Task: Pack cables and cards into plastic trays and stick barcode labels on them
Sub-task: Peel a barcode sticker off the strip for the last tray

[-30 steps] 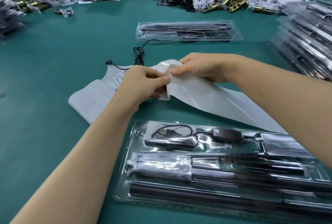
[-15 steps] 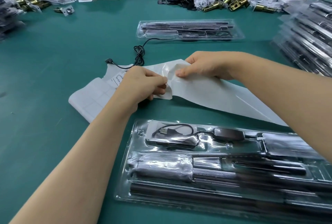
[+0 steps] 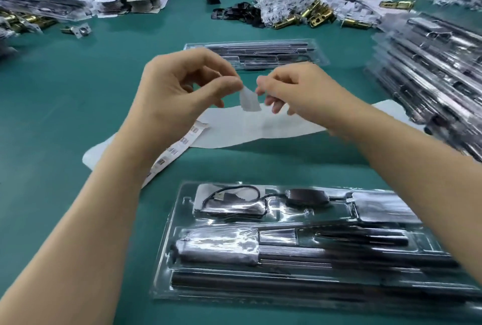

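Note:
Both hands are raised above the green table. My left hand (image 3: pixel 180 89) pinches the top corner of a small white barcode label (image 3: pixel 249 100) between thumb and forefinger. My right hand (image 3: pixel 294 89) pinches the label's other edge. Under them lies the long white label backing sheet (image 3: pixel 260 129), with a strip of printed barcode labels (image 3: pixel 177 149) at its left. In front of me sits a clear plastic tray (image 3: pixel 182 220) packed with a black USB cable (image 3: pixel 229 196), dark rods and wrapped parts.
A second packed tray (image 3: pixel 258 56) lies beyond the hands. A tall stack of packed trays (image 3: pixel 430 76) fills the right side. Brass hardware (image 3: pixel 313 15), black parts and white bags are heaped at the back; more trays and cards sit at the far left.
Both hands have lifted off the backing sheet, and a single small label now hangs between them. The sheet has dropped flat onto the table.

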A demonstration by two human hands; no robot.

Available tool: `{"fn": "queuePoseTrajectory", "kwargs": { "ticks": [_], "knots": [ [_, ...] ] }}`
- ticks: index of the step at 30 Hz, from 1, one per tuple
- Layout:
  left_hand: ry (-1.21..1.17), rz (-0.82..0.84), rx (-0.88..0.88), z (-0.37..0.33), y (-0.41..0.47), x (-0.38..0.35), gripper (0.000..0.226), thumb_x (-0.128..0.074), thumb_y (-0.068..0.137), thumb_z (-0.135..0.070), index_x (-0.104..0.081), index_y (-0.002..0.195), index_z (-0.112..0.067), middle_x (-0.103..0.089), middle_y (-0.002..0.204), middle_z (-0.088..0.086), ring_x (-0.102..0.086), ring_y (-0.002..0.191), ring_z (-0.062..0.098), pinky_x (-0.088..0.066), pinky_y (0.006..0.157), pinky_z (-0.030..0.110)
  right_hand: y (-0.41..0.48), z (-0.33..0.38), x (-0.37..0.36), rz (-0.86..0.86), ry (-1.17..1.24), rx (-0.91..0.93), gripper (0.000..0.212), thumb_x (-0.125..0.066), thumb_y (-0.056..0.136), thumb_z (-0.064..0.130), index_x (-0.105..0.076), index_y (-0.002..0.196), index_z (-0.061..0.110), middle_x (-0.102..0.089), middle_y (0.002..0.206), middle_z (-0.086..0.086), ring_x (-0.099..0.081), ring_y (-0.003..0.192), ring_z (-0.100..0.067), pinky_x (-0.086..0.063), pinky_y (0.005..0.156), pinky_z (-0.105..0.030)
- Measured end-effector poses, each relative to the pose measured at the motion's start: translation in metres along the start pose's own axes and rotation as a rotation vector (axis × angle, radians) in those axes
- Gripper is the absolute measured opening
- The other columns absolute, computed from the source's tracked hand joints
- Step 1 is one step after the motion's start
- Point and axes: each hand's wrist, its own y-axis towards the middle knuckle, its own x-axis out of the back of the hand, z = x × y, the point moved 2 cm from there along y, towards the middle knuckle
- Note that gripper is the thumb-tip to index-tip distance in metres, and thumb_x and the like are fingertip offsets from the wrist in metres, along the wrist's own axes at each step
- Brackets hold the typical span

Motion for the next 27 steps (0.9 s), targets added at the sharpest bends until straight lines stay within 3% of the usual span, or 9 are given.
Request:
{"fn": "queuePoseTrajectory", "kwargs": {
  "ticks": [2, 5, 7, 11, 17, 22, 25, 27],
  "knots": [
    [0.013, -0.098, -0.089, -0.003, -0.003, -0.005, 0.015, -0.077, 0.086, -0.034, -0.073, 0.086, -0.019, -0.067, 0.071, 0.004, -0.060, 0.064, 0.017, -0.050, 0.058, 0.049, -0.026, 0.002, 0.002, 0.264, 0.368, -0.172, 0.044, -0.053, 0.101, 0.055, -0.077, 0.101, 0.017, -0.074, 0.086, 0.002, -0.069, 0.074, -0.012, -0.052, 0.062, -0.025],
    [0.080, -0.171, -0.249, -0.010, -0.006, -0.011, 0.041, -0.078, 0.083, -0.054, -0.069, 0.084, -0.014, -0.062, 0.068, 0.016, -0.055, 0.060, 0.029, -0.042, 0.053, 0.048, -0.061, 0.003, -0.003, 0.500, 0.601, -0.218, 0.056, -0.056, 0.093, 0.057, -0.072, 0.112, 0.007, -0.073, 0.090, -0.005, -0.067, 0.074, -0.016, -0.051, 0.055, -0.025],
    [0.107, -0.156, -0.316, -0.015, -0.007, -0.013, 0.052, -0.078, 0.076, -0.063, -0.069, 0.083, -0.012, -0.062, 0.067, 0.015, -0.056, 0.059, 0.028, -0.040, 0.052, 0.043, -0.077, 0.006, -0.005, 0.512, 0.672, -0.164, 0.046, -0.062, 0.094, 0.048, -0.068, 0.106, 0.005, -0.069, 0.085, -0.003, -0.063, 0.069, -0.015, -0.048, 0.052, -0.023],
    [0.134, -0.091, -0.349, -0.018, -0.008, -0.016, 0.053, -0.083, 0.069, -0.061, -0.069, 0.085, -0.012, -0.060, 0.064, 0.010, -0.055, 0.058, 0.028, -0.038, 0.051, 0.042, -0.095, 0.008, 0.002, 0.428, 0.680, -0.100, 0.018, -0.072, 0.091, 0.031, -0.069, 0.088, 0.013, -0.063, 0.077, -0.001, -0.057, 0.066, -0.013, -0.043, 0.049, -0.020],
    [0.303, -0.008, -0.361, -0.010, -0.010, -0.020, 0.046, -0.090, 0.069, -0.050, -0.073, 0.087, -0.011, -0.058, 0.065, -0.002, -0.054, 0.063, 0.014, -0.040, 0.056, 0.037, -0.115, -0.002, 0.021, 0.188, 0.528, -0.110, 0.018, -0.071, 0.094, 0.025, -0.074, 0.077, 0.020, -0.062, 0.069, 0.001, -0.053, 0.061, -0.013, -0.041, 0.049, -0.020],
    [0.274, 0.106, -0.082, -0.010, -0.015, -0.034, 0.026, -0.076, 0.088, -0.050, -0.078, 0.096, -0.025, -0.070, 0.074, -0.007, -0.066, 0.071, 0.009, -0.048, 0.061, 0.026, -0.131, -0.019, 0.040, -0.054, 0.392, -0.129, 0.019, -0.071, 0.096, 0.024, -0.077, 0.080, 0.017, -0.066, 0.065, 0.003, -0.051, 0.055, -0.009, -0.039, 0.047, -0.020],
    [0.124, 0.156, 0.130, -0.022, -0.019, -0.057, 0.025, -0.062, 0.099, -0.046, -0.079, 0.093, -0.028, -0.076, 0.082, -0.008, -0.074, 0.076, 0.009, -0.050, 0.059, 0.018, -0.142, -0.023, 0.044, -0.085, 0.356, -0.130, 0.021, -0.069, 0.097, 0.025, -0.077, 0.079, 0.017, -0.068, 0.068, 0.002, -0.052, 0.056, -0.010, -0.040, 0.047, -0.020],
    [0.124, 0.082, 0.179, -0.033, -0.024, -0.070, 0.020, -0.066, 0.099, -0.039, -0.078, 0.087, -0.026, -0.075, 0.077, -0.007, -0.073, 0.068, 0.008, -0.051, 0.057, 0.019, -0.150, -0.023, 0.046, -0.098, 0.364, -0.141, 0.019, -0.067, 0.098, 0.024, -0.078, 0.083, 0.018, -0.070, 0.070, 0.001, -0.052, 0.055, -0.010, -0.040, 0.046, -0.020]
  ]
}}
